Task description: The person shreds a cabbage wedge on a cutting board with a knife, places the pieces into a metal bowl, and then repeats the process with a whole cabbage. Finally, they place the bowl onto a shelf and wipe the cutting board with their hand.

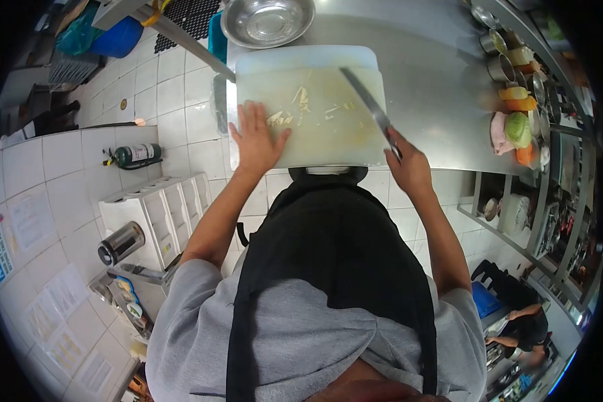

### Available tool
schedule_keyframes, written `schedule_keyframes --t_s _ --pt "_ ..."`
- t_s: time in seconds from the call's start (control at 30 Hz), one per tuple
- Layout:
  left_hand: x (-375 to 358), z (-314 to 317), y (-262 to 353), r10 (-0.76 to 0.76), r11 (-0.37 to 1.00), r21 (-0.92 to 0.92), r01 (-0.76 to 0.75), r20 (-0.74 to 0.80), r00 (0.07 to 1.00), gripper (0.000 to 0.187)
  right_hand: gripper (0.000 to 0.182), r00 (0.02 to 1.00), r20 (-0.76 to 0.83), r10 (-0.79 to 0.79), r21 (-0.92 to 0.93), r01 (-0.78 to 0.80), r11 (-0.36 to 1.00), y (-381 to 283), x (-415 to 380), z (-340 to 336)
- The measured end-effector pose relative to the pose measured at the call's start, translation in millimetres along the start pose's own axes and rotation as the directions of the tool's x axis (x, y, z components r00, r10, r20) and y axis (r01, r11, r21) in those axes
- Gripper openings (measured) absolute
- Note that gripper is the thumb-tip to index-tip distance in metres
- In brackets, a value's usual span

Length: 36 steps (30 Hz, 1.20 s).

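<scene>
My right hand (pixel 409 163) grips the dark handle of a long kitchen knife (pixel 365 97), whose blade slants up and left over the right part of the cutting board (pixel 335 144). Flat on the left side of the board rests my left hand (pixel 256 137), fingers stretched out and thumb apart. Just beyond its fingertips lie pale thin food scraps (pixel 280 119). More pale slivers (pixel 303 99) are scattered across the middle of the board, which is whitish and stained yellow.
A metal colander (pixel 268 23) stands behind the board on the steel counter (pixel 429 80). Along the right are sauce bottles (pixel 518 99), metal pots and a cabbage (pixel 517 129). A white drawer unit (pixel 157 218) stands at left. Another person (pixel 526 328) works at lower right.
</scene>
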State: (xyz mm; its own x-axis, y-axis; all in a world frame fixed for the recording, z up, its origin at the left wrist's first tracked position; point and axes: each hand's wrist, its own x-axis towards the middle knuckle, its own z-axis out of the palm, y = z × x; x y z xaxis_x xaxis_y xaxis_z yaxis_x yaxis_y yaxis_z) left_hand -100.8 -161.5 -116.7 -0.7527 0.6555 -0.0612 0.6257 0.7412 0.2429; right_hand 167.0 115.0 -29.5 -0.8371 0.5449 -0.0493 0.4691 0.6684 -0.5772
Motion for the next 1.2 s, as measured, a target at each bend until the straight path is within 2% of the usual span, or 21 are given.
schedule_keyframes --t_s 0.03,0.1,0.13,0.17,0.23,0.27,0.33,0.4,0.47,0.5,0.57,0.6,0.63,0.67,0.7,0.73,0.8,0.9,0.97,1.13,1.2 --pt "-5.7 3.5 5.3 -0.009 1.0 0.009 0.009 0.002 1.0 0.104 0.049 0.999 -0.037 0.004 -0.014 -0.004 1.0 3.8 13.0 12.0" --pt "-18.4 7.0 18.4 0.212 0.975 -0.07 -0.209 0.033 0.977 0.105 0.051 1.0 -0.004 -0.022 -0.017 0.022 1.0 10.0 36.9 40.5" --pt "-23.4 3.8 23.5 0.225 0.972 -0.087 -0.218 0.085 0.971 0.103 0.053 0.999 0.025 -0.043 -0.029 0.044 0.999 11.1 41.7 52.1" --pt "-24.5 4.7 20.7 0.217 0.974 -0.08 -0.21 0.09 0.972 0.103 0.053 0.998 0.032 -0.046 -0.02 0.047 0.999 5.7 39.7 58.7" --pt "-19.3 8.7 9.7 0.082 0.959 -0.265 -0.105 -0.096 0.992 0.094 0.057 0.961 0.187 -0.205 -0.06 0.219 0.974 -5.5 30.1 72.3" --pt "-15.5 8.5 -0.7 0.073 0.961 -0.259 -0.094 -0.089 0.993 0.094 0.06 0.936 0.273 -0.223 -0.063 0.249 0.966 -14.1 25.1 70.9" --pt "-5.0 8.4 -22.4 -0.097 0.923 -0.385 0.012 -0.204 0.974 0.089 0.058 0.914 0.312 -0.261 -0.067 0.295 0.953 -30.1 19.0 60.4" --pt "8.6 2.9 -27.3 -0.075 0.933 -0.359 0.0 -0.195 0.978 0.087 0.056 0.887 0.351 -0.3 -0.073 0.345 0.936 -30.3 14.7 61.1" --pt "23.5 5.7 -29.1 0.022 0.961 -0.268 -0.069 -0.175 0.984 0.088 0.048 0.958 0.06 -0.279 0.035 0.278 0.96 -17.8 6.4 66.5" --pt "29.5 8.4 -25.2 0.015 0.961 -0.271 -0.06 -0.167 0.986 0.088 0.048 0.958 0.07 -0.278 0.037 0.276 0.96 -13.0 3.0 61.5" --pt "40.9 14.4 -11.1 0.185 0.98 -0.053 -0.19 -0.092 0.979 0.087 0.039 0.97 0.166 0.176 0.328 -0.222 0.918 -1.9 -4.8 43.1" --pt "35.5 15.4 0.4 0.249 0.968 0.02 -0.248 -0.054 0.967 0.094 0.039 0.968 0.168 0.184 0.317 -0.23 0.92 5.8 -14.9 39.1" --pt "27.3 13.7 4.4 0.248 0.969 0.006 -0.248 -0.054 0.967 0.094 0.034 0.94 0.167 0.297 0.537 -0.339 0.773 14.3 -28.1 37.3" --pt "18.7 12.0 7.1 0.344 0.936 -0.073 -0.345 -0.027 0.939 0.094 0.03 0.896 0.192 0.4 0.72 -0.406 0.563 20.1 -41.8 36.1" --pt "15.5 13.1 6.8 0.44 0.887 -0.152 -0.437 -0.01 0.898 0.095 0.022 0.872 0.167 0.46 0.729 -0.423 0.538 20.9 -56.4 36.2" --pt "19.4 16.8 1.4 0.442 0.884 -0.162 -0.438 -0.01 0.897 0.095 0.017 0.845 0.168 0.508 0.751 -0.444 0.489 26.4 -72.8 40.7" --pt "28.7 24.6 -11.8 0.242 0.92 -0.274 -0.28 -0.164 0.956 0.096 0.011 0.788 0.196 0.584 0.776 -0.488 0.399 32.3 -102.4 53.3" --pt "34.4 31.6 -9.1 0.127 0.941 -0.276 -0.196 -0.25 0.96 0.096 0.007 0.772 0.248 0.586 0.761 -0.529 0.376 25.8 -114.4 72.0" --pt "31.4 29.4 5.4 0.145 0.946 -0.253 -0.201 -0.222 0.964 0.097 0.007 0.768 0.281 0.575 0.772 -0.537 0.339 12.0 -105.3 84.0" --pt "28.9 38.2 39.5 0.113 0.951 -0.259 -0.168 -0.215 0.97 0.099 0.011 0.82 0.41 0.399 0.674 -0.568 0.472 -27.4 -58.7 117.2" --pt "26.7 39.9 45.4 0.076 0.924 -0.346 -0.164 -0.254 0.964 0.096 0.014 0.831 0.458 0.317 0.659 -0.556 0.506 -52.6 -43.0 132.2"
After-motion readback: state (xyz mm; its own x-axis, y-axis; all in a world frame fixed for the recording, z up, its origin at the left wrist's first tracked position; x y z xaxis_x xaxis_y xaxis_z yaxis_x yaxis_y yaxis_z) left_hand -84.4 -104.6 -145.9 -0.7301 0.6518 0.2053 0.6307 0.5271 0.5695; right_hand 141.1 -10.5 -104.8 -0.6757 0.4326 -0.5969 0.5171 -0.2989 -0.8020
